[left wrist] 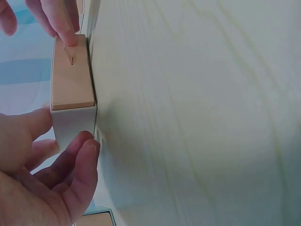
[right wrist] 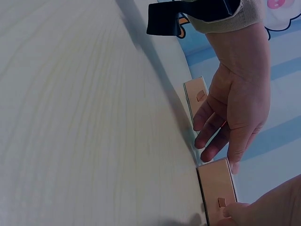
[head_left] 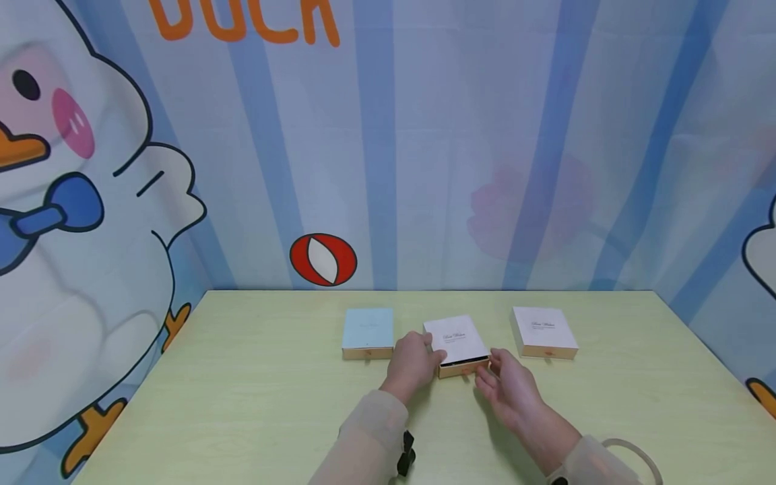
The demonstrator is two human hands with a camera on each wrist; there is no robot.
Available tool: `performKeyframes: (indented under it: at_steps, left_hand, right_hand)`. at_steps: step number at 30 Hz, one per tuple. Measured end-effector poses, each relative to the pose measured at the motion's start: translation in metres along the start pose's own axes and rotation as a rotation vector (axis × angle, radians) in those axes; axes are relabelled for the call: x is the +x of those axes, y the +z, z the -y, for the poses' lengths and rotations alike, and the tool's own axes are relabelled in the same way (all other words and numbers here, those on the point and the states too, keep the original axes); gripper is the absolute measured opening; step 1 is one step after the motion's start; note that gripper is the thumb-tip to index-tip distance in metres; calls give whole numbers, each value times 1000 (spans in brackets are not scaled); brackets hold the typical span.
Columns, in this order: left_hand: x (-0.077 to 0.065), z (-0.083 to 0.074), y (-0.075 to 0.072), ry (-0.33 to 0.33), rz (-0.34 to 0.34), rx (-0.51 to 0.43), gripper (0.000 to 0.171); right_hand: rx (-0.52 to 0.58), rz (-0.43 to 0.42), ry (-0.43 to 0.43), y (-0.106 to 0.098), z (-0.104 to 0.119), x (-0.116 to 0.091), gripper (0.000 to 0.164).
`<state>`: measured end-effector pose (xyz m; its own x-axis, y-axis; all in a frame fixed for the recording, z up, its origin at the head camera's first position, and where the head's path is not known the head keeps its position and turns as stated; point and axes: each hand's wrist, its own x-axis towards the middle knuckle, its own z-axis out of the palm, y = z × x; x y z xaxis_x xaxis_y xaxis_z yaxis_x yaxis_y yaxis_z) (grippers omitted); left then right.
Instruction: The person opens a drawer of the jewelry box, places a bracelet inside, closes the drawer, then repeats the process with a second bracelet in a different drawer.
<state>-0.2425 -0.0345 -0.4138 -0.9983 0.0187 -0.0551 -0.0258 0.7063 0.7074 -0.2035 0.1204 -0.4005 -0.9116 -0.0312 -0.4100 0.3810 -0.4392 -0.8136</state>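
A white-topped drawer box (head_left: 456, 339) with a tan front and small pull tab (right wrist: 221, 202) lies slightly turned on the table. A dark strip shows between its cover and the tan front (left wrist: 73, 84). My left hand (head_left: 414, 364) grips the box from its left side, thumb over the top edge and fingers along the side. My right hand (head_left: 515, 391) is at the front right corner, fingers extended. Its fingertips (left wrist: 68, 37) touch the tan front beside the tab, while the thumb stands apart from them.
To the left sits a light blue box (head_left: 368, 330) with a tan front. A second white-topped box (head_left: 545, 329) lies to the right. The pale wood table (head_left: 242, 391) ends at a printed curtain (head_left: 424, 168) behind.
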Motion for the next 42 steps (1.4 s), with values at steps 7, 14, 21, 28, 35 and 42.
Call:
performKeyframes:
  at_steps: [7, 14, 21, 28, 35, 42]
  left_hand:
    - [0, -1, 1, -13, -5, 6, 45]
    - [0, 0, 1, -12, -3, 0, 45]
    - [-1, 0, 0, -3, -3, 3, 39]
    - [0, 0, 0, 10, -13, 15, 44]
    - [0, -1, 3, 22, -13, -24, 34]
    - [0, -2, 8, 38, -7, -31, 22]
  right_hand:
    - [7, -3, 2, 1, 0, 1, 58]
    - [14, -13, 3, 2, 0, 3, 58]
    - [26, -6, -4, 3, -1, 3, 60]
    - [-12, 14, -23, 2, -1, 4, 63]
    - [-50, 32, -26, -3, 0, 6, 61]
    - [-47, 28, -24, -4, 0, 7, 58]
